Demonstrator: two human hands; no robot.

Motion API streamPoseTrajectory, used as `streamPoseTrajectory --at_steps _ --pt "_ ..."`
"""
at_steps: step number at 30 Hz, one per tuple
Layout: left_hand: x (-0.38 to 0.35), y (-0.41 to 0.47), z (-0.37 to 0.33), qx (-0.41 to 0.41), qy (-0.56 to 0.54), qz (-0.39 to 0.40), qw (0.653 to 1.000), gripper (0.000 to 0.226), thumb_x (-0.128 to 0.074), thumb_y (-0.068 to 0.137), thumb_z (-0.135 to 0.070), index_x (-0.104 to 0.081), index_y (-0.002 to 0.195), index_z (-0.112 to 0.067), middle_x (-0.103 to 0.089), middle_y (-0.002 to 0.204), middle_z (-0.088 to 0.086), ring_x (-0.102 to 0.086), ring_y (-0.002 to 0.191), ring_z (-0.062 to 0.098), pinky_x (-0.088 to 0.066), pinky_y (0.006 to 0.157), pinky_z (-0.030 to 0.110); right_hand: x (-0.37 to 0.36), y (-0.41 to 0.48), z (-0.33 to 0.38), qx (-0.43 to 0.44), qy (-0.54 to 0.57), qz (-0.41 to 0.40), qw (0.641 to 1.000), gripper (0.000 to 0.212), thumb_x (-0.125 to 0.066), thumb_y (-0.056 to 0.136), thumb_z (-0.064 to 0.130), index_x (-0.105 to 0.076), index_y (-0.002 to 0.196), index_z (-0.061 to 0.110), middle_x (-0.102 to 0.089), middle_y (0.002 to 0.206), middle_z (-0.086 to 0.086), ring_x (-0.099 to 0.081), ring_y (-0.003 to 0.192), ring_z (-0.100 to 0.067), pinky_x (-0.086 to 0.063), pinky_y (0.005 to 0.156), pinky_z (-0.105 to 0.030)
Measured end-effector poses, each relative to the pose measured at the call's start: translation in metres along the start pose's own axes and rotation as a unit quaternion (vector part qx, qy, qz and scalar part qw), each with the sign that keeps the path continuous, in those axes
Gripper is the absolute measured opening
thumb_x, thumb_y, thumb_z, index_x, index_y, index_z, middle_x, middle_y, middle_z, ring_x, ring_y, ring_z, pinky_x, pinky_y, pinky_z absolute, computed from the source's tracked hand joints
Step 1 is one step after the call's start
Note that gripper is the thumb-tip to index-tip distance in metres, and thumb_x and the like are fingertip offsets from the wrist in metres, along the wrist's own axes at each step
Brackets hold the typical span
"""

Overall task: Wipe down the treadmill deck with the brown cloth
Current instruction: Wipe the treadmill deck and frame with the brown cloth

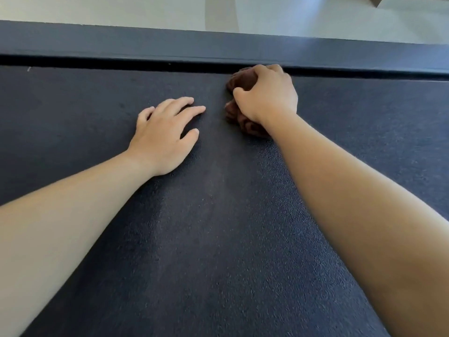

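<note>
On the treadmill deck (218, 227), right hand (267, 98) grips the bunched brown cloth (240, 81); left hand (165, 135) rests flat, fingers spread.

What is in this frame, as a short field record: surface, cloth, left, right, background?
surface: treadmill deck, dark and textured
cloth: brown cloth, bunched up, on the deck close to the far side rail
left: left hand flat on the deck, fingers spread, holding nothing
right: right hand grips the cloth on the deck
background: pale floor beyond the rail
</note>
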State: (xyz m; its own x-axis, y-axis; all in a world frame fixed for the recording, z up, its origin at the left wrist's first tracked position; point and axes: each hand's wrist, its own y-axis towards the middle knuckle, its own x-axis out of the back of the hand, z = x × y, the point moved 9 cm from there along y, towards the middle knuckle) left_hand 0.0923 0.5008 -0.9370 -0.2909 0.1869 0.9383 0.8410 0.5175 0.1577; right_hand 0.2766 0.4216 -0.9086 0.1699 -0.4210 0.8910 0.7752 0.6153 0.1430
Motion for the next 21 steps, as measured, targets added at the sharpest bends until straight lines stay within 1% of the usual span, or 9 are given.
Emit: streamPoseTrajectory --at_steps 2,5,8,11,15,18,21 --pt "0.001 0.0 0.001 0.005 -0.007 -0.001 1.0 0.045 -0.04 0.093 -0.031 -0.04 0.137 -0.037 -0.031 0.149 -0.013 -0.019 0.139 0.011 -0.01 0.111 0.044 0.0 -0.004 0.001 0.004 -0.002 0.004 1.0 0.047 -0.052 0.077 0.045 -0.055 0.121 0.027 -0.047 0.134 0.001 -0.04 0.125 -0.025 -0.039 0.081 -0.033" --pt "0.003 -0.002 -0.001 0.007 -0.011 0.001 1.0 0.045 -0.04 0.093 -0.032 -0.041 0.137 -0.036 -0.031 0.149 -0.012 -0.02 0.139 0.012 -0.01 0.112 0.044 0.002 -0.024 0.004 0.017 -0.022 0.027 0.999 0.057 -0.052 0.079 0.048 -0.049 0.132 0.028 -0.044 0.14 -0.003 -0.038 0.127 -0.028 -0.04 0.086 -0.034" --pt "0.006 -0.002 -0.005 0.003 0.001 0.002 1.0 0.045 -0.04 0.094 -0.033 -0.041 0.139 -0.032 -0.032 0.151 -0.006 -0.023 0.14 0.017 -0.015 0.113 0.045 0.005 -0.07 0.011 0.041 -0.04 0.044 0.997 0.06 -0.051 0.08 0.05 -0.047 0.135 0.027 -0.043 0.142 -0.005 -0.038 0.127 -0.029 -0.042 0.089 -0.037" --pt "0.008 -0.018 -0.006 0.008 0.0 0.005 1.0 0.045 -0.041 0.095 -0.031 -0.041 0.14 -0.024 -0.032 0.152 0.003 -0.026 0.14 0.022 -0.018 0.114 0.044 0.008 -0.132 0.018 0.066 -0.036 0.057 0.996 0.059 -0.052 0.08 0.049 -0.047 0.135 0.028 -0.043 0.142 -0.004 -0.039 0.126 -0.029 -0.042 0.09 -0.038" --pt "0.008 -0.085 -0.01 0.004 0.018 0.051 0.999 0.051 -0.039 0.096 -0.035 -0.032 0.145 -0.021 -0.023 0.155 0.006 -0.017 0.143 0.024 -0.015 0.116 0.046 0.019 -0.212 0.025 0.102 -0.027 0.07 0.992 0.059 -0.054 0.08 0.048 -0.046 0.136 0.029 -0.043 0.143 -0.002 -0.039 0.126 -0.028 -0.041 0.09 -0.037" --pt "0.016 -0.149 -0.017 -0.013 0.018 0.069 0.997 0.052 -0.038 0.096 -0.035 -0.03 0.145 -0.022 -0.02 0.156 0.004 -0.014 0.144 0.024 -0.013 0.115 0.048 0.029 -0.269 0.026 0.125 -0.019 0.077 0.989 0.058 -0.056 0.08 0.046 -0.048 0.134 0.027 -0.045 0.14 -0.002 -0.041 0.123 -0.027 -0.043 0.088 -0.036" --pt "0.024 -0.206 -0.02 -0.011 0.024 0.083 0.996 0.053 -0.037 0.096 -0.036 -0.028 0.146 -0.024 -0.017 0.157 0.001 -0.012 0.145 0.022 -0.011 0.116 0.046 0.037 -0.314 0.027 0.135 -0.017 0.094 0.986 0.057 -0.056 0.079 0.045 -0.048 0.133 0.027 -0.043 0.142 -0.001 -0.039 0.125 -0.027 -0.042 0.091 -0.038"
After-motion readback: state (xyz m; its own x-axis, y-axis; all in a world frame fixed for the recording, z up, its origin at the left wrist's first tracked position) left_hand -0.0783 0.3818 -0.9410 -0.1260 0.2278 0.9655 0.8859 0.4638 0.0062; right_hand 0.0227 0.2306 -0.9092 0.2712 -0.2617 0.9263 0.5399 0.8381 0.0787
